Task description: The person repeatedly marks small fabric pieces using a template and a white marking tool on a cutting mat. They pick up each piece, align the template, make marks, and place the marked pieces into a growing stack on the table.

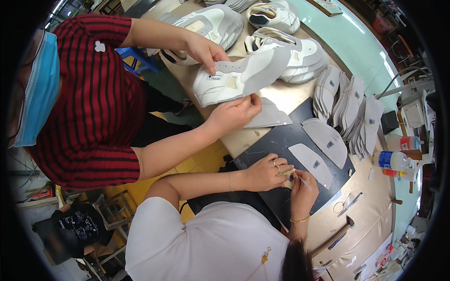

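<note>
My left hand [269, 172] is closed on a small beige piece [287, 174], its fingers bent over it at the near edge of a dark work mat. My right hand [303, 195] pinches a slim pale stick-like tool [305, 182] close beside that piece; a dark spot shows between the two hands, too small to make out. Just beyond them on the mat [262, 145] lies a flat grey shoe part [313, 164] with a small dark patch. A stack of similar grey parts [326, 140] rests farther right.
At left, a co-worker in a striped shirt [93, 93] holds a white-and-grey shoe upper [243, 75] over the table. More stacked uppers [304, 58] and grey part bundles [349, 103] stand behind. Bottles [393, 160], a pen [354, 200] and a hammer [335, 236] are at right.
</note>
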Demonstrator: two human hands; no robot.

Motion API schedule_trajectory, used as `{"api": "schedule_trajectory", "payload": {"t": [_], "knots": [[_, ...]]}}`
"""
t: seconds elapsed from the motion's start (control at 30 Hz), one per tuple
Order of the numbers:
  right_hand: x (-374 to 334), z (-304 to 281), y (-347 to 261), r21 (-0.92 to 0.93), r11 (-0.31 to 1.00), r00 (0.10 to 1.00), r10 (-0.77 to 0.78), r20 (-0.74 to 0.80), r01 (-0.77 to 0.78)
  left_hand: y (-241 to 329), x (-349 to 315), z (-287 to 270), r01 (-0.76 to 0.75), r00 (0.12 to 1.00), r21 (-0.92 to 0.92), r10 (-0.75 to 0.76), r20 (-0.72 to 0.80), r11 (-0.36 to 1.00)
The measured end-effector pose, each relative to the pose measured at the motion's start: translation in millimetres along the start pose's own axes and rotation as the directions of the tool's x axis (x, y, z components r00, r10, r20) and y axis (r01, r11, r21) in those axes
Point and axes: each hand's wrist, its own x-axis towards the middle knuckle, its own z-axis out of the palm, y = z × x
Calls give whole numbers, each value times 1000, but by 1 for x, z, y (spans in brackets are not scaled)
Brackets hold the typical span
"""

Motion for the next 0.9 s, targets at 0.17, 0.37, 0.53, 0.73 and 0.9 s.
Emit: {"api": "schedule_trajectory", "payload": {"t": [0.17,0.37,0.53,0.73,0.9], "knots": [[-1,1,2,5,1000,1000,0,-26,0,0,1,2,-1,1000,4,1,-31,1000],[3,5,3,-117,992,999,46,-15,-48,1,2,1,2,1000,4,-2,-23,1000],[0,8,-1,-72,997,997,-3,-79,-3,0,1,-1,-17,1000,23,17,-2,1000],[6,4,4,-73,995,997,74,-9,-74,0,1,-1,-25,1000,18,25,6,1000],[15,-21,16,283,899,942,306,140,-335,-1,-1,-2,-24,1000,14,24,9,1000]]}}
